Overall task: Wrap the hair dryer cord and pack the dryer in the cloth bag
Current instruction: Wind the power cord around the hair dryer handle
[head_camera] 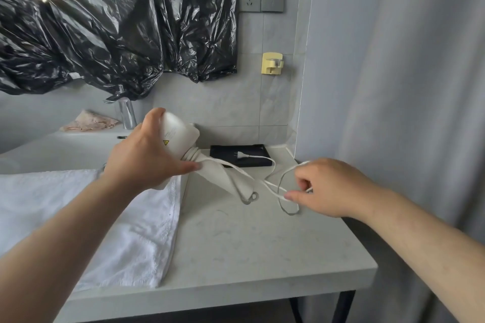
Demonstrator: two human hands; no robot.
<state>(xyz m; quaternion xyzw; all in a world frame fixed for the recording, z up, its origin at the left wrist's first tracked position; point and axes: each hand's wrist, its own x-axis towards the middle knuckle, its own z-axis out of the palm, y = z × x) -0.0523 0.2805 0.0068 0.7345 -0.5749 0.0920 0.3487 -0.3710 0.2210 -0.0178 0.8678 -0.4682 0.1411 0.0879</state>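
Your left hand (147,157) grips the rigid, probably light dryer (181,134) by its body; your right hand (328,189) pinches its limp cord (262,181).

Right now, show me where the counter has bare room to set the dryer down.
Bare counter lies between the white towel and the right edge, in front of the cord loops. Crowded behind: black tray, dryer, left hand, right hand.

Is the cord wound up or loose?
Mostly loose. A few turns circle the dryer; the rest of the cord loops to the right hand, and the plug lies on the tray.
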